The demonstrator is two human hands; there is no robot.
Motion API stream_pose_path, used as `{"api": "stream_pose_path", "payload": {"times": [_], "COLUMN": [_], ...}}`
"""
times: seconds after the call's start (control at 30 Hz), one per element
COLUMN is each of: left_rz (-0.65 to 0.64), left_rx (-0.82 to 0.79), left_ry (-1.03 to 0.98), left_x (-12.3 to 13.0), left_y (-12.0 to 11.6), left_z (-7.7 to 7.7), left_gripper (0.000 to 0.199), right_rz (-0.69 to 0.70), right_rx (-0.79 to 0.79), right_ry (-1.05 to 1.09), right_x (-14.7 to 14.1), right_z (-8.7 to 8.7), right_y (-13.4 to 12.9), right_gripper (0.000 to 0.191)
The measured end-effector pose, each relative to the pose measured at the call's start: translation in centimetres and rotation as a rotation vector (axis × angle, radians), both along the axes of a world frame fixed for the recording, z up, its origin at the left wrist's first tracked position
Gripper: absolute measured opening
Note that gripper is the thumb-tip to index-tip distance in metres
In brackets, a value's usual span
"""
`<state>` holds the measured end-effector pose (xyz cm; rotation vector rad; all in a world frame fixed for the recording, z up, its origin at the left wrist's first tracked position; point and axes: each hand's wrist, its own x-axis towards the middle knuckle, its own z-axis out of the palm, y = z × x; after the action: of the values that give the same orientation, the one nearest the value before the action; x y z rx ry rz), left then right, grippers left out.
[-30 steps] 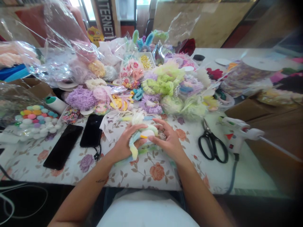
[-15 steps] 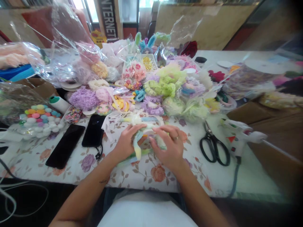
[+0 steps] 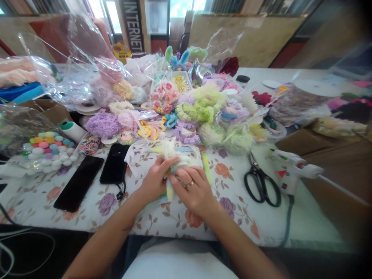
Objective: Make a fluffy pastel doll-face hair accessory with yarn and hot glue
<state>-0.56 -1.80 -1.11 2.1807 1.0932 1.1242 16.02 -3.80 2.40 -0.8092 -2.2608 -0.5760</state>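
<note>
A soft pastel piece in yellow, green and blue lies between my hands over the flowered cloth. My left hand is closed around its left side, thumb on top. From the right, my right hand, with a ring on one finger, has its fingers bent and pressed against the same piece. The fingertips of both hands nearly meet there. Just beyond them is a pale fluffy bundle with yellow and blue strips. A yellow-green strip lies right of my right hand.
Two black phones lie on the left. Black-handled scissors and a white glue gun with its cord are on the right. Behind, yarn, ribbons and plastic bags are heaped. A cardboard box stands far right.
My right hand has moved left and closed in on the piece beside my left hand. The yellow-green strip now shows to its right. The whole view has shifted slightly.
</note>
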Motion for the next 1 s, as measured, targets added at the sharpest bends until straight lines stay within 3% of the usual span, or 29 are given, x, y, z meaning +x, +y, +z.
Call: {"api": "stream_pose_path", "payload": {"times": [0.17, 0.43, 0.5, 0.67, 0.8, 1.0], "left_rz": [-0.021, 0.025, 0.057, 0.094, 0.085, 0.090], "left_rx": [-0.011, 0.009, 0.036, 0.077, 0.083, 0.119], "left_ry": [-0.010, 0.042, 0.075, 0.092, 0.092, 0.097], "left_x": [0.1, 0.1, 0.1, 0.1, 0.1, 0.2], "left_y": [0.0, 0.1, 0.1, 0.2, 0.2, 0.3], "left_z": [0.6, 0.1, -0.1, -0.5, -0.4, -0.4], "left_gripper": [0.054, 0.046, 0.045, 0.046, 0.043, 0.036], "right_rz": [0.047, 0.194, 0.167, -0.048, -0.162, -0.296], "right_rx": [-0.074, -0.477, -0.649, -1.080, -1.045, -0.876], "right_ry": [0.026, 0.376, 0.502, 0.760, 0.805, 0.645], "right_x": [0.4, 0.6, 0.5, -0.1, -0.5, -0.1], "right_z": [-0.2, -0.2, 0.3, 1.0, 1.0, 1.3], "right_y": [-0.1, -0.7, -1.1, -1.6, -1.5, -1.4], "right_gripper": [0.020, 0.026, 0.024, 0.016, 0.008, 0.016]}}
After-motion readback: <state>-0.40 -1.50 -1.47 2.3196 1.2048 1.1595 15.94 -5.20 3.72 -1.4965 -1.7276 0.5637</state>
